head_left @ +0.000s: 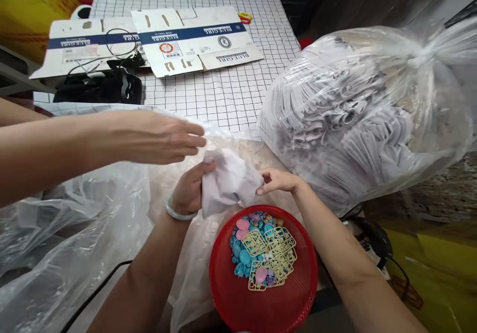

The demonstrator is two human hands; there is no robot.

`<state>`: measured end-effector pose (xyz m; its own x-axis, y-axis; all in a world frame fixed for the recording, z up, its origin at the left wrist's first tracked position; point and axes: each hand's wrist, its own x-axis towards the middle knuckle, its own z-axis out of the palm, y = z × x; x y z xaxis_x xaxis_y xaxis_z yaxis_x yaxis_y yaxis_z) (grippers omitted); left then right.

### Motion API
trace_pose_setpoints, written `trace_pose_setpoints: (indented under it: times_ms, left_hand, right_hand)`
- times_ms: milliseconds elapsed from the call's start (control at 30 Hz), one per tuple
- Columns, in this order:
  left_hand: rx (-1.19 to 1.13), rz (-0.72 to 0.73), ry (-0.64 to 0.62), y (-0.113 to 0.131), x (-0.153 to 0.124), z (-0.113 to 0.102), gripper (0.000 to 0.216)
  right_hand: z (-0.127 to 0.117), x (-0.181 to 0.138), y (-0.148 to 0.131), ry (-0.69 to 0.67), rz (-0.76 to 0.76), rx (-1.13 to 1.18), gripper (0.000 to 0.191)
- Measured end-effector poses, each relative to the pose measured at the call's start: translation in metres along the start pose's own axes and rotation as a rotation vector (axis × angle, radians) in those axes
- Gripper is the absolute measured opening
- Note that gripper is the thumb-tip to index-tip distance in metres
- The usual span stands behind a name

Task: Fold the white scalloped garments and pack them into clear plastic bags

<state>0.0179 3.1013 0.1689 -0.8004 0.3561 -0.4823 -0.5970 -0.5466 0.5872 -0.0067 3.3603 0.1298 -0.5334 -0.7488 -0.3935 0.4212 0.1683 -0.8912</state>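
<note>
My left hand [189,190], with a pale bracelet at the wrist, grips the left side of a thin, crumpled white sheet [229,179]. Whether it is cloth or paper, a single layer or a pouch, I cannot tell. At its right edge my right hand [276,180] pinches a corner between thumb and fingers. Just below both hands sits a round red plastic basket [223,293]. In it lie cream plastic frames with small parts [274,251], blue pieces [242,258] and pink oval pieces [243,224].
A co-worker's hand [167,136] reaches in from the left, above my left hand. Clear plastic sheeting [74,243] covers the left side. A tied plastic bag of folded white sheets [357,119] bulges at right. Flattened cardboard [197,40] and a black object [100,87] rest on the checked tablecloth [223,94].
</note>
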Motion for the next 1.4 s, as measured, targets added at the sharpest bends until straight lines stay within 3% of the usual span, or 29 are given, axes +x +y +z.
trace_pose_setpoints:
  times_ms: [67,133,267,333,400,500,633,700,767,867,933,1000,1100,1200,1333,1400]
  left_hand:
    - [0.007,-0.005,0.060,0.004,0.012,-0.019,0.022]
    - [0.114,0.029,0.187,0.001,0.032,-0.047,0.021]
    - [0.506,0.231,0.665,-0.017,0.072,-0.104,0.024]
    - [0.609,0.301,0.780,-0.029,0.081,-0.122,0.026]
    - [0.795,0.393,0.764,-0.041,0.083,-0.131,0.022]
    - [1.289,0.544,0.602,-0.057,0.090,-0.128,0.015]
    - [1.677,0.615,0.506,-0.067,0.114,-0.112,0.032]
    - [1.793,0.561,0.456,-0.066,0.127,-0.104,0.034]
    - [1.879,0.480,0.370,-0.061,0.135,-0.099,0.021]
    - [1.894,0.450,0.295,-0.047,0.139,-0.102,0.007]
    - [1.868,0.451,0.284,-0.034,0.139,-0.110,0.006]
    - [1.865,0.430,0.313,-0.022,0.138,-0.120,0.005]
    - [1.890,0.380,0.500,-0.015,0.134,-0.132,0.006]
    - [1.829,0.449,0.692,-0.030,0.125,-0.130,0.014]
    - [1.744,0.476,0.699,-0.062,0.117,-0.113,0.052]
    - [1.802,0.472,0.638,-0.068,0.120,-0.104,0.056]
  right_hand:
    - [-0.010,-0.001,0.007,0.065,0.057,0.014,0.038]
    - [-0.023,0.006,0.017,0.217,0.083,0.011,0.042]
    - [-0.053,0.034,0.053,0.744,0.107,-0.150,0.050]
    - [-0.061,0.043,0.077,0.962,0.105,-0.286,0.050]
    - [-0.061,0.042,0.098,1.052,0.064,-0.438,0.045]
    - [-0.055,0.031,0.117,1.122,-0.016,-0.621,0.039]
    - [-0.050,0.021,0.123,1.220,-0.057,-0.720,0.035]
    - [-0.051,0.022,0.120,1.231,-0.076,-0.796,0.033]
    - [-0.053,0.026,0.112,1.173,-0.138,-0.907,0.033]
    - [-0.059,0.034,0.095,0.874,-0.218,-1.100,0.033]
    - [-0.064,0.040,0.084,0.638,-0.166,-1.211,0.028]
    - [-0.068,0.045,0.076,0.506,-0.061,-1.302,0.024]
    - [-0.070,0.051,0.071,0.487,0.058,-1.363,0.026]
    - [-0.068,0.054,0.074,0.570,0.095,-1.351,0.011]
    - [-0.063,0.056,0.078,0.641,0.057,-1.332,0.006]
    - [-0.063,0.057,0.077,0.624,0.066,-1.318,0.009]
